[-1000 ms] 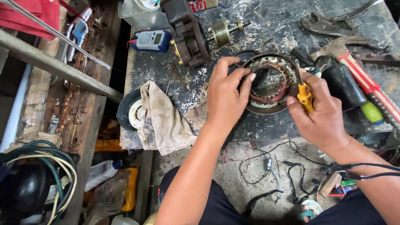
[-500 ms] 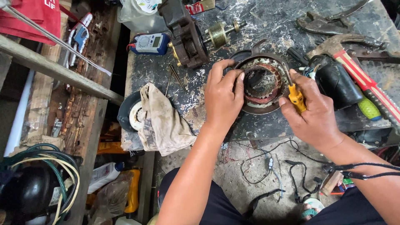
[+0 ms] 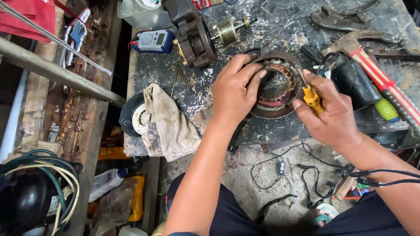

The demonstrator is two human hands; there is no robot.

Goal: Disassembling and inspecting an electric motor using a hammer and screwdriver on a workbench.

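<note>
Your right hand (image 3: 333,117) is closed around a small yellow-handled screwdriver (image 3: 311,97), thumb and fingers wrapped on the handle, its thin shaft angled up and left toward the rim of the motor stator (image 3: 276,85). Your left hand (image 3: 234,92) grips the left side of that stator, fingers curled over the rim with the fingertips reaching into the bore, palm resting on the bench (image 3: 280,26). The stator lies flat at the centre of the frame, between your two hands, its copper-red windings showing inside the round metal housing; the screwdriver tip meets it at the right edge, though the exact contact point is too small to tell.

Just right of the stator sits a black rounded part (image 3: 354,83) with coloured wire ends beside it. Further right, a red-handled hammer (image 3: 376,74) lies diagonally, and pliers (image 3: 337,19) rest at the upper right. Above your left hand stands a dark cast motor housing (image 3: 192,32) with a brass-coloured rotor shaft (image 3: 228,28) beside it. A blue multimeter (image 3: 153,41) lies at the upper left of the bench. A dirty cloth (image 3: 168,124) is draped over the bench's lower left edge, partly covering a round black-and-white part (image 3: 131,117). Loose black wires (image 3: 284,175) trail on the floor below.
</note>
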